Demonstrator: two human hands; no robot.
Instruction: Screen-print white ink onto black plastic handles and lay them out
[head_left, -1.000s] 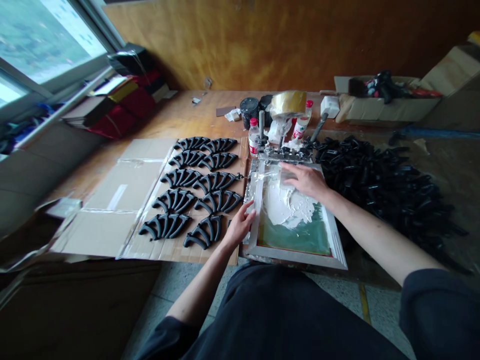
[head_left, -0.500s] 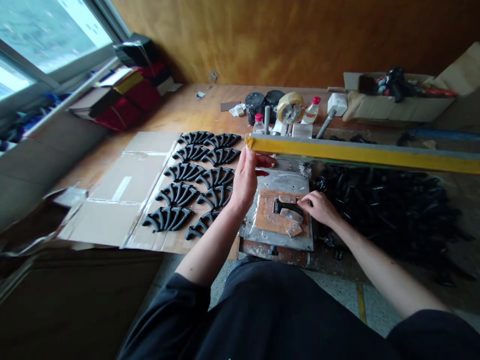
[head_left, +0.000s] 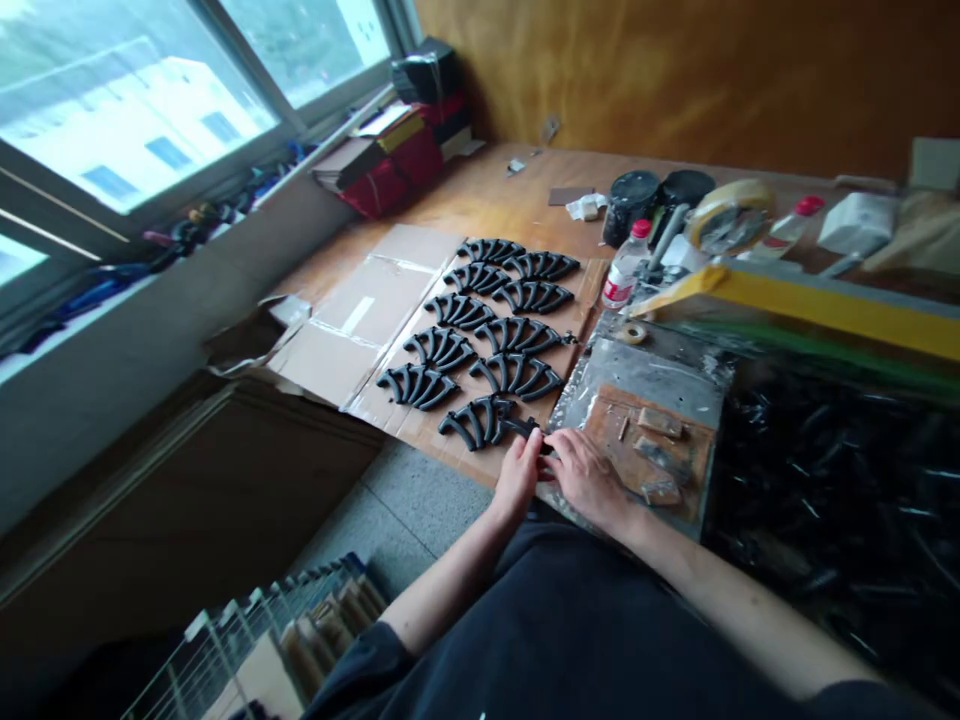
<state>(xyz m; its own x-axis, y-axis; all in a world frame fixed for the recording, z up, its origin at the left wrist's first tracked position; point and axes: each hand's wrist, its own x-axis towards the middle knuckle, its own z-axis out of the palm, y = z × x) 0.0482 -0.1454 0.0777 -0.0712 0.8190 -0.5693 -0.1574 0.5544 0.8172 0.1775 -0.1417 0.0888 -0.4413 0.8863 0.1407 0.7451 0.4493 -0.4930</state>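
Note:
My left hand point(head_left: 517, 474) and my right hand point(head_left: 589, 480) meet at the front edge of the cardboard, fingers closed around one black curved handle point(head_left: 519, 424) with a wider end. Fingers cover much of the handle. Its visible end lies close to the nearest fan of similar black handles point(head_left: 471, 424). Several more fans point(head_left: 517, 374) lie in two columns on the cardboard sheet point(head_left: 397, 345). Right of my hands is a wooden jig board point(head_left: 611, 420) with small blocks on it, fixed on a grey metal plate point(head_left: 574, 385).
A yellow-edged bar point(head_left: 825, 310) crosses above the metal plate's right side. Beyond it lies a dark heap of black parts point(head_left: 840, 500). Bottles point(head_left: 621, 268), black pots point(head_left: 631, 205) and a tape roll point(head_left: 731, 215) stand behind. A wire rack point(head_left: 255, 630) is at lower left.
The handle has left the jig board. My left hand has come down from the yellow bar, and my right hand has moved left to join it. The view has turned left.

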